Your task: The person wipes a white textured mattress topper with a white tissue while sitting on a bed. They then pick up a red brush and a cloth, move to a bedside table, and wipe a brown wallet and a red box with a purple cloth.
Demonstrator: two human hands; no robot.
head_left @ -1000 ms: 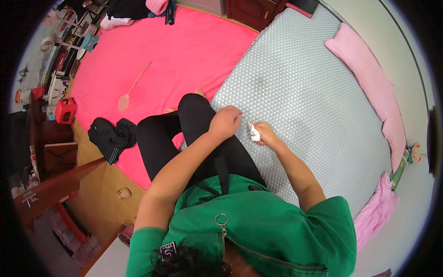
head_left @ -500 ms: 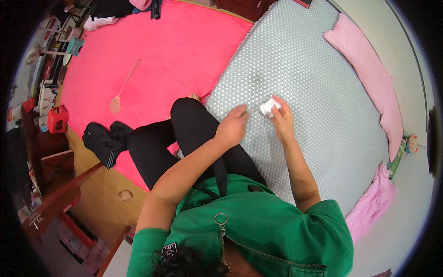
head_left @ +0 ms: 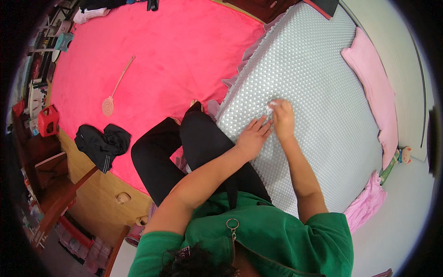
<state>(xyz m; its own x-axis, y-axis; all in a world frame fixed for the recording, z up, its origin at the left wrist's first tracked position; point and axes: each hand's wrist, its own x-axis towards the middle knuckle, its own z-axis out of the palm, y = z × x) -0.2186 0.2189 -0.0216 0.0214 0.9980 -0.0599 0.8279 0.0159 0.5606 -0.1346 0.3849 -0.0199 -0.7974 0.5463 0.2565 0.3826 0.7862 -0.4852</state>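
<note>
The silvery, dimpled mattress cover [head_left: 323,124] is the largest thing under your work, running from beside your thigh to the long pink pillow [head_left: 376,87] along its right side. Judging by your hands, the step is pressing or rubbing at one spot, so use short, even strokes, hold the cloth flat to stop it bunching, and turn a fresh face of what you hold toward the cover. Your two forearms reach forward and draw together near your knee, the left one slanting across your thigh. Your left hand [head_left: 254,138] lies palm down, fingers a little spread, with nothing visible in its grasp; it looks well placed as a brace. Your right hand [head_left: 283,117] is just beside its fingertips, knuckles up, fingers curled narrow around a small white wad [head_left: 272,106]. That wad sits at your right fingertips, mostly hidden, and seems to touch the cover, though your fingers mask the contact
</note>
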